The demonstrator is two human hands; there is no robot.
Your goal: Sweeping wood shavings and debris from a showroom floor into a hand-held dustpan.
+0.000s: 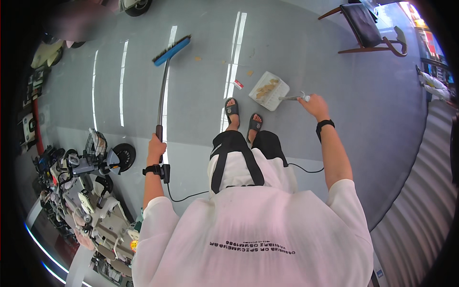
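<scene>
Blue-headed broom (172,51), upper left, probably light; left hand (156,145) round grip (159,131), best hold; right hand (314,106) clasps dustpan (283,89) handle (289,98).

A brown-framed chair (363,26) with dark upholstery stands at the upper right, a grey ribbed surface (425,182) curves down the lower right, and a scooter (90,167) with a wire basket (97,143) stands beside other crowded scooters (109,232) at the lower left.

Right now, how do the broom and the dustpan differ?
The broom has a blue head; the dustpan is white. The left hand holds the broom, the right hand the dustpan. The broom handle looks long in this view, the dustpan handle short. Both are held by the handle.
</scene>
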